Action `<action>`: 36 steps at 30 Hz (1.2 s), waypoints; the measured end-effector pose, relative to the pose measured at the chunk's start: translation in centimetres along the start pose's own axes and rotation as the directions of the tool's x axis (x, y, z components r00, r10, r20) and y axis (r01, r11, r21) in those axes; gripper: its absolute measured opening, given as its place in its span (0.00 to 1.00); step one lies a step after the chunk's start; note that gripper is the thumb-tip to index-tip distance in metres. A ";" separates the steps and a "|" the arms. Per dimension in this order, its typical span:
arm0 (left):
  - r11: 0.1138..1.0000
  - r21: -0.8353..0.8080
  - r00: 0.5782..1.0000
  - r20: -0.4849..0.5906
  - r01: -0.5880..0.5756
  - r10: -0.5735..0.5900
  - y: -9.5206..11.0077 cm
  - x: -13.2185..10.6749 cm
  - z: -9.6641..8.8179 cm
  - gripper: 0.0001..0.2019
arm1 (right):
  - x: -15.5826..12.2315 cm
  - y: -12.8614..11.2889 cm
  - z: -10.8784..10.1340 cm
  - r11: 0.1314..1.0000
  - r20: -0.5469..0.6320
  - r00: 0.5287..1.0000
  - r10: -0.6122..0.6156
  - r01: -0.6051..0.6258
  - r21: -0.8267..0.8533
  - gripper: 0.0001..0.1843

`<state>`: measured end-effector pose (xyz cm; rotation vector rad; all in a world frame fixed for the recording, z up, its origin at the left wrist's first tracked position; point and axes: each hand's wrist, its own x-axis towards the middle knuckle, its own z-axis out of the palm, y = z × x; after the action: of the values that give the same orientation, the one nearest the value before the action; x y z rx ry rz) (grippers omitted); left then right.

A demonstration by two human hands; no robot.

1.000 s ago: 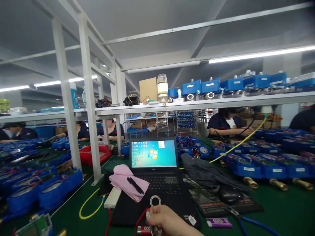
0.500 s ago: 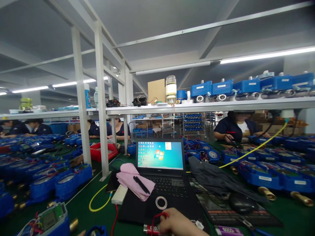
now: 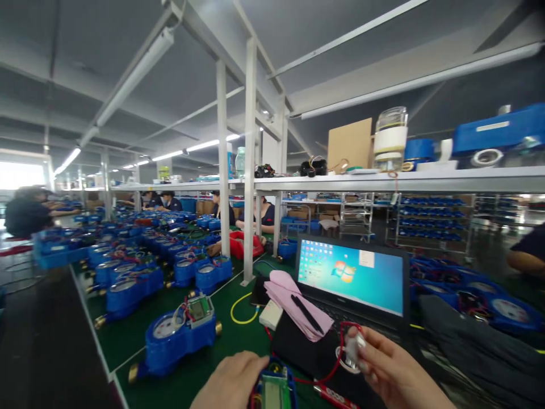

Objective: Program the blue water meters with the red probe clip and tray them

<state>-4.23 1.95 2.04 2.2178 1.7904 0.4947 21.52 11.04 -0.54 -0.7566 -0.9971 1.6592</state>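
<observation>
At the bottom, my left hand point(image 3: 234, 378) is closed around the edge of a blue meter with a small display point(image 3: 275, 392), partly cut off by the frame. My right hand point(image 3: 394, 363) pinches a small greyish-white piece point(image 3: 352, 347) above the laptop's palm rest; its exact kind is unclear. A red cable point(image 3: 326, 378) runs from near this piece toward the meter. Behind the fingers, a white ring point(image 3: 340, 352) lies on the laptop. Between my hands sits a red marked cylinder point(image 3: 334, 396), possibly a battery. Another blue meter point(image 3: 179, 341) rests on the green table to the left.
An open laptop point(image 3: 353, 272) carries a pink cloth point(image 3: 293, 307) and a black pen point(image 3: 307, 313). Dark cloth point(image 3: 464, 335) lies to its right. Metal posts point(image 3: 250, 170) hold up a shelf point(image 3: 323, 183) with a glass jar point(image 3: 389, 139). Several people sit farther back.
The view has turned left and come nearer the table. My right hand has risen from the red cylinder and now holds the greyish-white piece. My left hand has come into view on the meter.
</observation>
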 end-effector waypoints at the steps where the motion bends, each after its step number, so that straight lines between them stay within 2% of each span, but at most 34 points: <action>1: 1.000 -0.015 0.999 0.052 0.009 -0.008 0.8 0.3 -0.2 0.36 | -0.1 -0.1 0.8 0.999 0.042 0.999 0.003 -0.001 -0.038 0.21; 3: 0.999 -0.048 0.994 0.109 0.022 -0.017 1.8 0.6 -0.4 0.39 | -0.3 -0.2 2.4 0.994 0.102 0.995 -0.002 0.013 -0.107 0.21; 6: 0.994 -0.109 0.993 0.117 0.010 0.003 2.1 0.3 -0.3 0.43 | -0.6 -0.4 4.0 0.990 0.108 0.994 -0.020 0.035 -0.135 0.22; 11: 0.971 -0.228 0.997 -0.041 -0.073 0.066 2.0 -0.3 -0.9 0.44 | -0.9 0.7 4.1 0.992 0.148 0.989 0.000 0.018 -0.124 0.21; 14: 0.944 -0.308 0.986 -0.149 -0.120 0.077 2.8 0.1 -0.9 0.30 | -0.8 1.5 3.9 0.986 0.196 0.980 0.024 0.009 -0.164 0.21; 17: 0.917 -0.371 0.979 -0.185 -0.145 0.080 4.2 0.4 -0.5 0.15 | -1.0 1.8 4.4 0.983 0.219 0.976 -0.009 0.049 -0.178 0.20; 21: 0.898 -0.423 0.979 -0.197 -0.124 0.043 5.9 0.1 -0.2 0.10 | -1.6 1.4 5.3 0.995 0.167 0.984 -0.066 0.078 -0.068 0.22; 26: 0.859 -0.503 0.984 -0.180 -0.093 0.001 6.1 0.5 -0.1 0.04 | -2.0 0.7 6.1 0.998 0.105 0.993 -0.061 0.064 -0.028 0.23; 27: 0.860 -0.502 0.980 -0.199 -0.094 -0.009 6.1 0.6 0.0 0.06 | -2.0 0.7 6.2 0.997 0.102 0.993 -0.059 0.063 -0.039 0.23; 30: 0.884 -0.458 0.959 -0.280 -0.091 -0.047 6.0 0.9 0.6 0.13 | -1.7 1.0 5.7 0.989 0.119 0.992 -0.042 0.058 -0.134 0.25; 33: 0.906 -0.409 0.939 -0.341 -0.108 -0.042 5.3 0.8 0.8 0.12 | -0.7 1.5 3.8 0.953 0.199 0.980 0.001 0.059 -0.297 0.26; 36: 0.920 -0.376 0.917 -0.396 -0.111 -0.051 3.0 0.0 0.4 0.13 | 0.6 1.4 1.3 0.852 0.289 0.945 0.154 0.021 -0.523 0.21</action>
<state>-1.42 1.28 2.80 1.9593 1.6383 1.2737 19.63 11.07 -1.22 -0.8925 -1.7195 1.6148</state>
